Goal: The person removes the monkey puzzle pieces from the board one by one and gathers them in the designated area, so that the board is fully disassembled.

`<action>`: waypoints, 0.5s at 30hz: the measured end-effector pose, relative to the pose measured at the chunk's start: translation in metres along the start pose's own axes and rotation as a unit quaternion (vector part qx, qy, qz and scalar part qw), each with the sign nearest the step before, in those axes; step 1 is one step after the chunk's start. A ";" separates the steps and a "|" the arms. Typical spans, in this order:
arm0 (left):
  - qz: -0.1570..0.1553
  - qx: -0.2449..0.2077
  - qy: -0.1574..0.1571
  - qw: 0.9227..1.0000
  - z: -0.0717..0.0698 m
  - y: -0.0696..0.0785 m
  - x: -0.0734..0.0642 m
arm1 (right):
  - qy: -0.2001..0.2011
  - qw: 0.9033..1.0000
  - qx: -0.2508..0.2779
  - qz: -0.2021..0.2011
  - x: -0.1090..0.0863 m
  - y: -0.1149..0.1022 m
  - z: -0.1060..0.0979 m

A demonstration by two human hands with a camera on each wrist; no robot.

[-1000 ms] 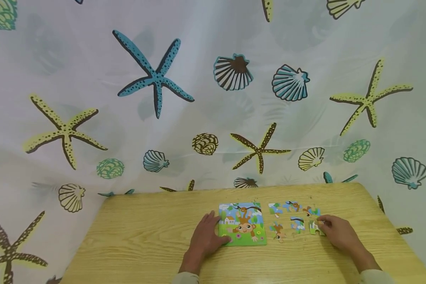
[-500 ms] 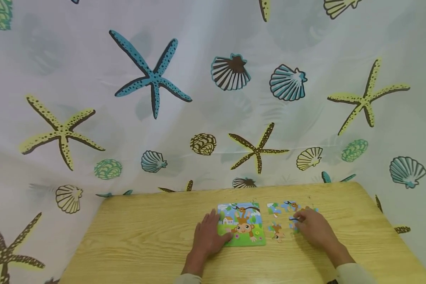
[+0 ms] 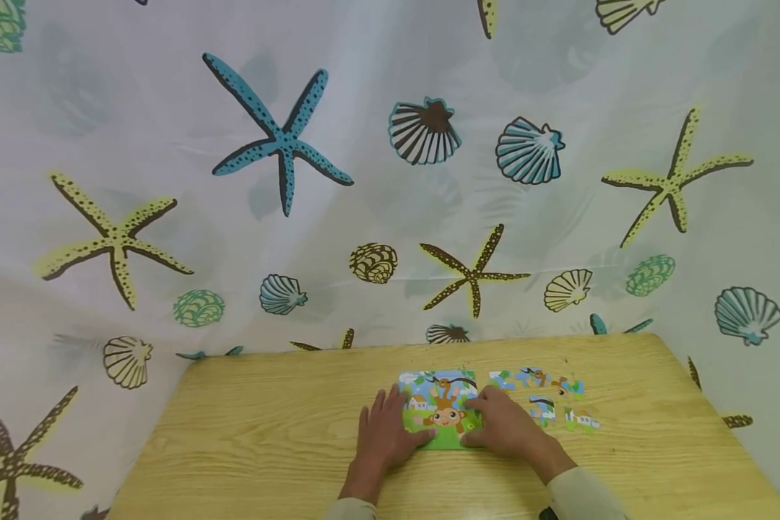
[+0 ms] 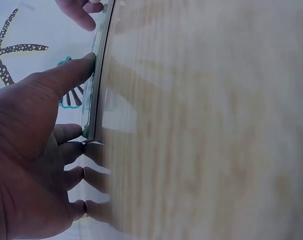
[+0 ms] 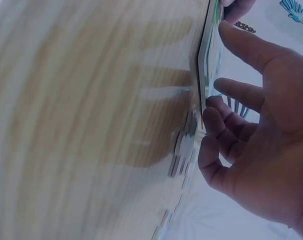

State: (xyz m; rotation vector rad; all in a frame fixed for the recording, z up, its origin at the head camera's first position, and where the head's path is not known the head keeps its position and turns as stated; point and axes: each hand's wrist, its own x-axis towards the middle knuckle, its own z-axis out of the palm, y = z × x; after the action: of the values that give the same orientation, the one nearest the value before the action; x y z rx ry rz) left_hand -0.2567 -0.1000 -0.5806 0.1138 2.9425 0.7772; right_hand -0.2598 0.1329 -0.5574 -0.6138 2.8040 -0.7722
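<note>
A square picture puzzle [image 3: 443,415] with a cartoon monkey hanging upside down lies flat on the table between both hands. My left hand [image 3: 385,433] rests at its left side, thumb on the lower left part and fingers along the left edge. At the right side, my right hand [image 3: 507,426] touches the picture with thumb and index finger. Seen edge-on in the left wrist view, the puzzle [image 4: 94,95] meets the left thumb's tip. In the right wrist view, the right hand's other fingers are loosely bent beside the puzzle's edge [image 5: 202,65].
Several loose jigsaw pieces lie right of the puzzle: a sky piece [image 3: 500,378], a branch piece [image 3: 534,375], a monkey-face piece [image 3: 567,388], a blue piece [image 3: 542,409] and a house piece [image 3: 581,418]. A patterned cloth [image 3: 390,202] hangs behind the wooden table [image 3: 266,433].
My right hand has moved left from the loose pieces to the puzzle's right edge, uncovering the house and blue pieces and covering a lower monkey piece. My left hand stays at the left edge.
</note>
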 end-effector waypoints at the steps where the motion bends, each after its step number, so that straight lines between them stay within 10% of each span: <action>1: -0.001 0.000 -0.002 1.000 -0.001 0.001 -0.001 | -0.004 1.000 -0.004 0.000 0.001 0.000 0.002; 15: -0.003 0.005 -0.007 1.000 -0.004 0.004 -0.002 | -0.037 0.994 0.088 0.047 0.016 -0.005 0.005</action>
State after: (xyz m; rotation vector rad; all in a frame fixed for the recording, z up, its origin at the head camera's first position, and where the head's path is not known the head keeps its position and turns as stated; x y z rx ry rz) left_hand -0.2549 -0.0985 -0.5750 0.1100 2.9330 0.7585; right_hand -0.2710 0.1199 -0.5596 -0.4669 2.6397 -0.9431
